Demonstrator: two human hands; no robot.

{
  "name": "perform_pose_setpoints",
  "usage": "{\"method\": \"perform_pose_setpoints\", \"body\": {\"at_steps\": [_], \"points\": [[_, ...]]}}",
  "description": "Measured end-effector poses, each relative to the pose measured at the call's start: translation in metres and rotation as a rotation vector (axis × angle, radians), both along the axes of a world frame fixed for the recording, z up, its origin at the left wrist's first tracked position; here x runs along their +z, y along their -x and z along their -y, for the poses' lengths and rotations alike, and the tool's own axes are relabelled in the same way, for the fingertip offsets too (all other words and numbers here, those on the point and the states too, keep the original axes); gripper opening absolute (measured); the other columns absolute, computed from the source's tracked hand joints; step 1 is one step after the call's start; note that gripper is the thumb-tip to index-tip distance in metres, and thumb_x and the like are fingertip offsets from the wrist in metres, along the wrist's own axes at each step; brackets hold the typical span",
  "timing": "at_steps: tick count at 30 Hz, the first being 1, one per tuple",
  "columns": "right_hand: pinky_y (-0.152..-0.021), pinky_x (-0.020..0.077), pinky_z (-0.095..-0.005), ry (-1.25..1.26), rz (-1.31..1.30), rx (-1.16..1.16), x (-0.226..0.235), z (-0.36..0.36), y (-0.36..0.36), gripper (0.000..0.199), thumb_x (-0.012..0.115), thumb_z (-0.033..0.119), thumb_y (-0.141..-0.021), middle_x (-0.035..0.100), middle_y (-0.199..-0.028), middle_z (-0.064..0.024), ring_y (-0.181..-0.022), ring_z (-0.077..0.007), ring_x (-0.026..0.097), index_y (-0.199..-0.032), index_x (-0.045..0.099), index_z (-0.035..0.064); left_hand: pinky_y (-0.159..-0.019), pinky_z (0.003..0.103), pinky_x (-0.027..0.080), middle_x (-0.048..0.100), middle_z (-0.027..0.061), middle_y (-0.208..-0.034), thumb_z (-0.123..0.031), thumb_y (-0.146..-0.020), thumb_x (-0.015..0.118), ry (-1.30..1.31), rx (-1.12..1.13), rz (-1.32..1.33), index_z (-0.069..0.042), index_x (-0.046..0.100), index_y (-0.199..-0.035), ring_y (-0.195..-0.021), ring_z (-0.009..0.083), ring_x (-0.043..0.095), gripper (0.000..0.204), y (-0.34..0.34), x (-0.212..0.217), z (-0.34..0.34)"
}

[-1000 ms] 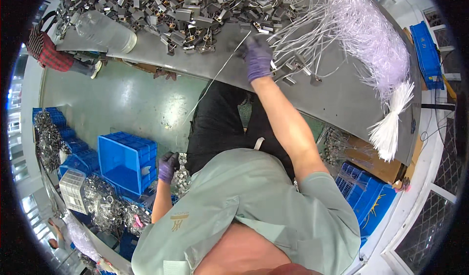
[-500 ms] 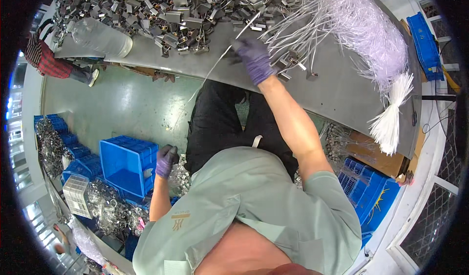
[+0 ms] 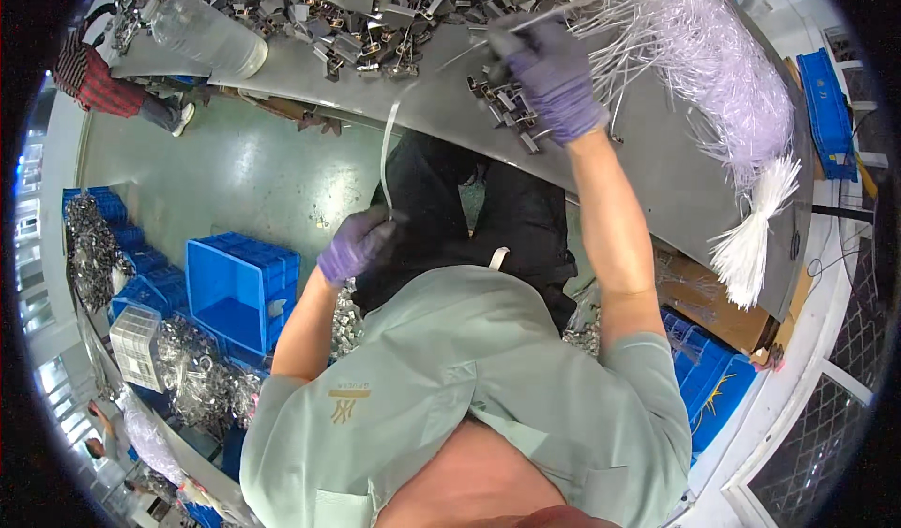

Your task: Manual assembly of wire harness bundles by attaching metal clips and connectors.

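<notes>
A long, thin white plastic strand (image 3: 386, 148) hangs in a curve between my hands, over the front edge of the grey table. Its lower end meets the fingertips of my left hand (image 3: 357, 244), which is closed in front of my lap in a purple glove. My right hand (image 3: 554, 82), gloved the same way, is above the table with thumb and fingers pinched on the upper part of the strand. Motion blurs its fingertips a little. Under and beside that hand lie several small dark metal clip-like parts (image 3: 507, 106).
A heap of similar dark parts (image 3: 328, 12) covers the table's far side, beside a clear plastic bottle (image 3: 208, 38). At right lies a big bundle of whitish strands (image 3: 732, 87). Blue crates (image 3: 242, 293) and bagged parts stand at lower left. Another person's legs (image 3: 117, 91) show at far left.
My left hand has risen toward my lap and now meets the strand's lower end. My right hand has moved right and slightly away, carrying the strand.
</notes>
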State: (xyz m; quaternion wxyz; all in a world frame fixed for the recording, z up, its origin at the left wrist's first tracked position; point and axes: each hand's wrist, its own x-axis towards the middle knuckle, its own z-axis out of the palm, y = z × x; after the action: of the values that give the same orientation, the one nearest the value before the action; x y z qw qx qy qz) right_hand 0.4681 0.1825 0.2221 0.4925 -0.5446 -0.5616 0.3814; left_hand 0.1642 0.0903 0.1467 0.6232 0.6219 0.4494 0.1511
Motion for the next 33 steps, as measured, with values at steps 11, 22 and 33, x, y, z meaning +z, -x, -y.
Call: {"method": "perform_pose_setpoints", "body": {"at_steps": [11,22,33], "points": [[-0.075,0.0466,-0.0412,-0.155,0.791,-0.160,-0.077,-0.056,0.035,0.033,0.056,0.034,-0.083,0.062,-0.081,-0.0205,-0.079,-0.0362,0.059,-0.088,0.064,0.0021,-0.050,0.028,0.038,0.040,0.0005,-0.052,-0.022,-0.090,0.050,0.409,0.042,0.344,0.002,0.057,-0.106,-0.046,0.0114,0.039,0.030,-0.004,-0.078,-0.045],[-0.070,0.0491,-0.0388,-0.076,0.710,-0.199,-0.053,-0.058,0.030,0.037,0.056,0.038,-0.082,0.064,-0.074,-0.0194,-0.072,-0.0320,0.064,-0.090,0.064,0.0027,-0.043,0.029,0.035,0.034,0.0016,-0.046,-0.020,-0.087,0.052,0.617,-0.034,0.490,0.003,0.058,-0.102,-0.038,0.0127,0.032,0.028,0.016,-0.061,-0.038],[-0.069,0.0471,-0.0410,0.061,0.728,-0.230,-0.080,-0.059,0.019,0.038,0.053,0.037,-0.086,0.061,-0.079,-0.0238,-0.075,-0.0405,0.060,-0.089,0.060,-0.0003,-0.038,0.030,0.032,0.030,0.0010,-0.041,-0.027,-0.084,0.052,0.669,-0.040,0.580,0.002,0.058,-0.096,-0.033,0.0145,0.031,0.031,0.007,-0.067,-0.033]]}}
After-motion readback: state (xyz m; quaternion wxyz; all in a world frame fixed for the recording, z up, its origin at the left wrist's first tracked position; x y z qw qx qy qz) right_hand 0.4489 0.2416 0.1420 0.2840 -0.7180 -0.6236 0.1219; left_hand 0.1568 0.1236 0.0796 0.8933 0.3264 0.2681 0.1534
